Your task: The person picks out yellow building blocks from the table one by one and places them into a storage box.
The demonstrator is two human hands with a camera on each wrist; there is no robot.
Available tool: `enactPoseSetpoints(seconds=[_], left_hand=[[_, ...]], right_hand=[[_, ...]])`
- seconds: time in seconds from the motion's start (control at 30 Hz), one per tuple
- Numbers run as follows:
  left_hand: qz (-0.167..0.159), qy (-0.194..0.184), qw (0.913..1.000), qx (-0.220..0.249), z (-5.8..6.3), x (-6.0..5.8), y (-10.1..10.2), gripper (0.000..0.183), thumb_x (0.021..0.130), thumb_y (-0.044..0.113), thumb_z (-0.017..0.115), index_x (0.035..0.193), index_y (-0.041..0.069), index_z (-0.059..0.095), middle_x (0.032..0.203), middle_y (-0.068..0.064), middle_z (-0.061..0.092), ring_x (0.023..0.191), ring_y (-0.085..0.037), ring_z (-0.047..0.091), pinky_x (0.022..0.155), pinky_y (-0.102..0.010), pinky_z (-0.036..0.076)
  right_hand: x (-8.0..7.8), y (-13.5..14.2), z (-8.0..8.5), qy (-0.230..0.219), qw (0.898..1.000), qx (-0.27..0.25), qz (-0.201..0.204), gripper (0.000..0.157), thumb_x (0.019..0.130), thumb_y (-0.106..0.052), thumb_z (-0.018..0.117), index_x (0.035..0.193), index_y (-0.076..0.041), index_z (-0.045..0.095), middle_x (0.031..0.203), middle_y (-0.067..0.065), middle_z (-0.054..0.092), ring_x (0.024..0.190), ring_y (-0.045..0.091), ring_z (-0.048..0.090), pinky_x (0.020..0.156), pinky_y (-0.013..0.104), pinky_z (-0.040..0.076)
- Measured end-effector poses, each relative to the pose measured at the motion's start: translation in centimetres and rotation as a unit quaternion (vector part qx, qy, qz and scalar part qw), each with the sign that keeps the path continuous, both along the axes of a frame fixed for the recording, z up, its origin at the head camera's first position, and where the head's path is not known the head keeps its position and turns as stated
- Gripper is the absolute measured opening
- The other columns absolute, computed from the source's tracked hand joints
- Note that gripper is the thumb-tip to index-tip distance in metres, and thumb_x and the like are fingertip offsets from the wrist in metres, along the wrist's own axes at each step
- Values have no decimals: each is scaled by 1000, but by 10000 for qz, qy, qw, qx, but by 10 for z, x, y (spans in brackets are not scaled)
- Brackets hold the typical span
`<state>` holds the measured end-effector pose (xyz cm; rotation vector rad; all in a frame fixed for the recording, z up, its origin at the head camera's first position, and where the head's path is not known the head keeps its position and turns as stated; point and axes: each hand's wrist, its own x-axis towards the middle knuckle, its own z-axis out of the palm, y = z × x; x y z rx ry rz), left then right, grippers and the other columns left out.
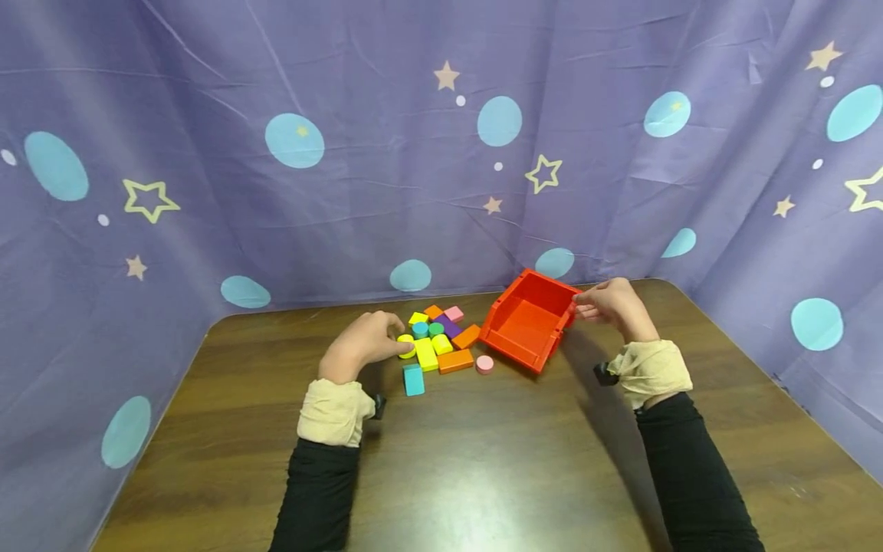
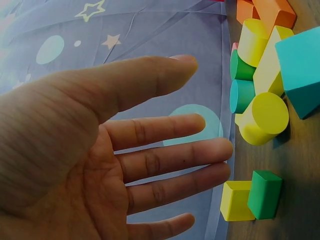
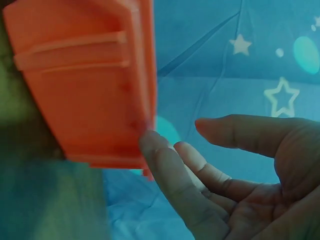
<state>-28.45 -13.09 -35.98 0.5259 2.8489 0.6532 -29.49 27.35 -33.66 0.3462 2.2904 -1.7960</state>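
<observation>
Now, left of the bin [image 1: 523, 326], we spread our left hand [image 1: 362, 343]; blocks [image 1: 426, 355] lie nearer the bin, 1 pink disc [image 1: 485, 364] just beside it; our right hand [image 1: 617, 307] is loosely spread at the bin's right edge.

From my remote post I count one red bin [image 1: 526, 330], two yellow cylinders [image 1: 406, 349], one blue cylinder [image 1: 420, 330], one green cylinder [image 1: 436, 330], one pink disc [image 1: 485, 364], three orange blocks [image 1: 455, 361], two yellow blocks [image 1: 426, 355], one pink block [image 1: 454, 314], one purple block [image 1: 448, 326] and one blue block [image 1: 414, 379] in the head view. My left wrist view adds one green block [image 2: 265, 196] and one yellow cube [image 2: 235, 201].
</observation>
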Motion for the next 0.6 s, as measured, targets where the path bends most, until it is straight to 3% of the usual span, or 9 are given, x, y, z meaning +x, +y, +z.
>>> enactPoseSetpoints(seconds=[0.3,0.5,0.6], left_hand=[[-8,-12,10000,9,-1,-1,-2,49,94,28,71,129,-4,65,129,-21,68,116,-37,65,99,-49,53],[-35,-95,9999,-33,-1,0,0,48,92,29,74,127,-3,67,129,-20,68,113,-34,66,97,-48,53],[-160,-101,9998,-5,-2,1,3,47,89,28,77,123,-3,69,122,-18,71,103,-29,67,92,-44,55]], right_hand=[[-4,1,-21,-196,9992,-339,-73,6,96,0,63,93,5,62,64,5,72,59,13,73,62,26,61],[-6,2,-25,-516,9973,-516,-124,6,97,-1,63,94,5,61,66,6,73,62,15,75,70,28,62],[-5,4,-27,-607,9965,-550,-185,6,96,0,63,96,5,62,67,6,74,64,14,75,71,27,62]])
